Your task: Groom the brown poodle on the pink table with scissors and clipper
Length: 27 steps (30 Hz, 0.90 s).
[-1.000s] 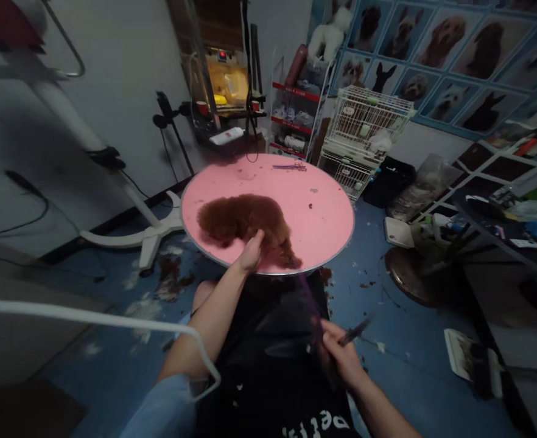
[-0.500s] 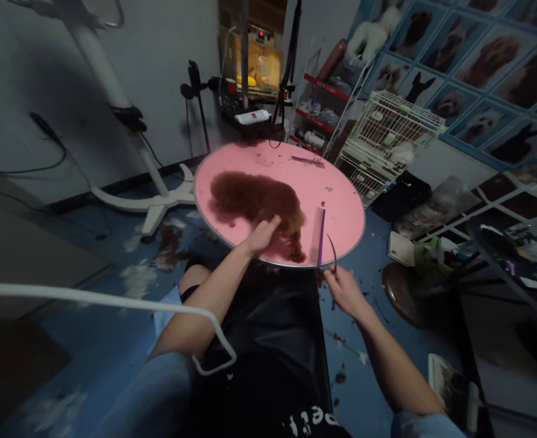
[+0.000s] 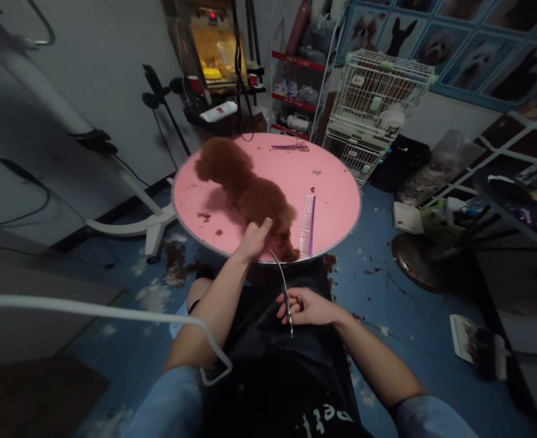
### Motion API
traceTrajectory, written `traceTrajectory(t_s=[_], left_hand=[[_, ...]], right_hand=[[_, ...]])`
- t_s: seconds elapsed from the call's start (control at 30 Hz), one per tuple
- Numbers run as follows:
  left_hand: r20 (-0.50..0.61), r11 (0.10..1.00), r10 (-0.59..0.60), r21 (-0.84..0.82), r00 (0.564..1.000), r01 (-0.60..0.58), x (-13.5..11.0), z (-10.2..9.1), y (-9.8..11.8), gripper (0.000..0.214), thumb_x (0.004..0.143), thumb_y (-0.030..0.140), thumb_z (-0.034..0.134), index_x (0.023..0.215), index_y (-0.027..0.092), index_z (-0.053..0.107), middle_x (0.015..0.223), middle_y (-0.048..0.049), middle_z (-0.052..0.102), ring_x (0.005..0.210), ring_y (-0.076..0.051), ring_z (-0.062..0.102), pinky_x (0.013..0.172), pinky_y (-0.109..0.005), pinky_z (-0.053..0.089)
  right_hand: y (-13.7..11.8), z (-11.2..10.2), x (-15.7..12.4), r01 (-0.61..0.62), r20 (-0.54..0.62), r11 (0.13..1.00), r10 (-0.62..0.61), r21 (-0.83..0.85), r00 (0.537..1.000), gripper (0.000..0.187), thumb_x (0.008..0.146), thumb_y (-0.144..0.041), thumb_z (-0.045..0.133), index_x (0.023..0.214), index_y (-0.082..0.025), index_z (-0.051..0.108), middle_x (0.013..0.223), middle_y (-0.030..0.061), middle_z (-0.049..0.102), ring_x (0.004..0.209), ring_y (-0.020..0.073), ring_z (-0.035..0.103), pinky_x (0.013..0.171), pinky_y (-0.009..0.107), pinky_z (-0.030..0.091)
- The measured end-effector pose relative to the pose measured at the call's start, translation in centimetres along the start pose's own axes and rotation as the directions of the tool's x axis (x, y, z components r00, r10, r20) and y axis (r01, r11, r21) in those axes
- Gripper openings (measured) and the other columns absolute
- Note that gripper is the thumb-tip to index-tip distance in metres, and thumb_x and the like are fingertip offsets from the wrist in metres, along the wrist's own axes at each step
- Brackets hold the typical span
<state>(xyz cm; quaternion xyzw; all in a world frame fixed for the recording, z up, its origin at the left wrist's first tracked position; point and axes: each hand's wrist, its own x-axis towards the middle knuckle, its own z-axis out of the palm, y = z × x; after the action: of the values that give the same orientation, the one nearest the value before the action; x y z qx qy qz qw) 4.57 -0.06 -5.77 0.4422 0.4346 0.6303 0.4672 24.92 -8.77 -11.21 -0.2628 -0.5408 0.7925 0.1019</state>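
A fluffy brown dog stands on the round pink table, its head up toward the far left. My left hand grips the dog at its near hindquarters, thumb on top and fingers partly hidden in the fur. Curved scissors are in my right hand, in front of the table's near edge; their tip points up toward my left hand, apart from the dog. A purple-backed comb lies on the table to the right of the dog's hind leg.
Purple scissors lie at the table's far side. Fur clumps dot the table and the blue floor. A white stand is at left, a wire cage behind right. A white bar crosses the lower left.
The dog has raised its head. My right hand has moved left and nearer to me with the scissors, their tip swinging toward my left hand. My left hand keeps its hold; the view has shifted.
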Motion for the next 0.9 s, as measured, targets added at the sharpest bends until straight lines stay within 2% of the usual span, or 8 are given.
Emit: traceTrajectory(t_s=[0.2, 0.37, 0.47, 0.53, 0.67, 0.77, 0.83, 0.9], left_hand=[[-0.043, 0.998, 0.004, -0.064, 0.999, -0.007, 0.0, 0.5, -0.2, 0.057, 0.064, 0.062, 0.072, 0.091, 0.011, 0.071, 0.098, -0.0118, 0.072, 0.103, -0.026, 0.063, 0.095, -0.038, 0.046], [-0.025, 0.987, -0.026, -0.16, 0.999, 0.022, -0.2, 0.4, -0.9, 0.054, 0.063, 0.058, 0.075, 0.091, 0.012, 0.071, 0.1, -0.0114, 0.072, 0.1, -0.025, 0.064, 0.094, -0.036, 0.047], [-0.022, 0.969, -0.039, -0.246, 0.999, 0.033, -0.1, 0.5, -1.0, 0.052, 0.064, 0.053, 0.077, 0.096, 0.013, 0.07, 0.101, -0.0097, 0.071, 0.099, -0.023, 0.064, 0.093, -0.034, 0.047], [-0.038, 0.947, -0.065, -0.317, 0.997, 0.049, 0.1, 0.9, -0.6, 0.047, 0.064, 0.048, 0.079, 0.096, 0.015, 0.069, 0.098, -0.0075, 0.071, 0.095, -0.021, 0.065, 0.088, -0.032, 0.048], [-0.096, 0.907, -0.06, -0.421, 0.994, 0.014, -0.1, 1.2, 1.1, 0.042, 0.061, 0.044, 0.081, 0.091, 0.017, 0.068, 0.097, -0.0063, 0.07, 0.096, -0.018, 0.064, 0.086, -0.028, 0.048], [-0.007, 0.947, -0.181, -0.269, 0.983, 0.172, -1.1, -0.7, 2.3, 0.043, 0.067, 0.052, 0.074, 0.087, 0.014, 0.068, 0.091, -0.0105, 0.071, 0.092, -0.02, 0.065, 0.079, -0.029, 0.049], [-0.065, 0.974, -0.228, -0.018, 0.971, 0.228, -1.6, -3.1, 2.9, 0.042, 0.068, 0.053, 0.071, 0.079, 0.013, 0.067, 0.076, -0.0097, 0.069, 0.076, -0.021, 0.065, 0.07, -0.031, 0.05], [-0.301, 0.97, 0.01, 0.233, 0.954, 0.064, -1.1, -5.3, 3.2, 0.037, 0.066, 0.049, 0.072, 0.073, 0.014, 0.065, 0.067, -0.0053, 0.065, 0.067, -0.019, 0.061, 0.066, -0.03, 0.049]], right_hand=[[-0.2, 0.2, 1.5, 0.191, -0.102, 0.982, -0.19, -0.006, 0.976, 0.064, 0.065, -0.029, 0.082, 0.119, -0.017, 0.049, 0.1, 0.0053, 0.062, 0.085, 0.012, 0.064, 0.08, 0.029, 0.051], [0.2, 0.3, 1.8, 0.153, -0.147, 0.988, -0.154, -0.017, 0.977, 0.057, 0.069, -0.031, 0.079, 0.116, -0.016, 0.05, 0.094, 0.0046, 0.063, 0.078, 0.0118, 0.065, 0.076, 0.03, 0.052], [-0.1, 0.3, 1.6, 0.209, -0.131, 0.977, -0.214, -0.051, 0.968, 0.062, 0.067, -0.026, 0.08, 0.12, -0.017, 0.049, 0.1, 0.0054, 0.063, 0.084, 0.0119, 0.064, 0.079, 0.03, 0.051], [-0.3, 0.3, 1.5, 0.223, -0.157, 0.972, -0.232, -0.068, 0.96, 0.062, 0.067, -0.025, 0.079, 0.12, -0.017, 0.049, 0.099, 0.0045, 0.062, 0.082, 0.011, 0.063, 0.078, 0.029, 0.051], [-0.1, 0.7, 1.5, 0.139, -0.163, 0.988, -0.149, -0.07, 0.975, 0.056, 0.07, -0.026, 0.077, 0.118, -0.016, 0.051, 0.093, 0.003, 0.063, 0.075, 0.0093, 0.063, 0.073, 0.026, 0.051], [1.1, 1.3, 0.8, 0.087, -0.123, 0.992, -0.098, -0.096, 0.987, 0.051, 0.07, -0.021, 0.075, 0.116, -0.016, 0.052, 0.094, 0.0027, 0.064, 0.073, 0.0079, 0.062, 0.071, 0.024, 0.049], [2.1, 1.7, 0.2, 0.059, -0.121, 0.992, -0.072, -0.108, 0.99, 0.048, 0.071, -0.017, 0.072, 0.114, -0.016, 0.053, 0.093, 0.0022, 0.064, 0.072, 0.0073, 0.062, 0.069, 0.022, 0.048], [3.2, 2.0, -0.4, 0.03, -0.133, 0.994, -0.043, -0.103, 0.99, 0.046, 0.071, -0.015, 0.071, 0.113, -0.016, 0.053, 0.094, 0.0022, 0.064, 0.072, 0.0076, 0.062, 0.067, 0.022, 0.047]])
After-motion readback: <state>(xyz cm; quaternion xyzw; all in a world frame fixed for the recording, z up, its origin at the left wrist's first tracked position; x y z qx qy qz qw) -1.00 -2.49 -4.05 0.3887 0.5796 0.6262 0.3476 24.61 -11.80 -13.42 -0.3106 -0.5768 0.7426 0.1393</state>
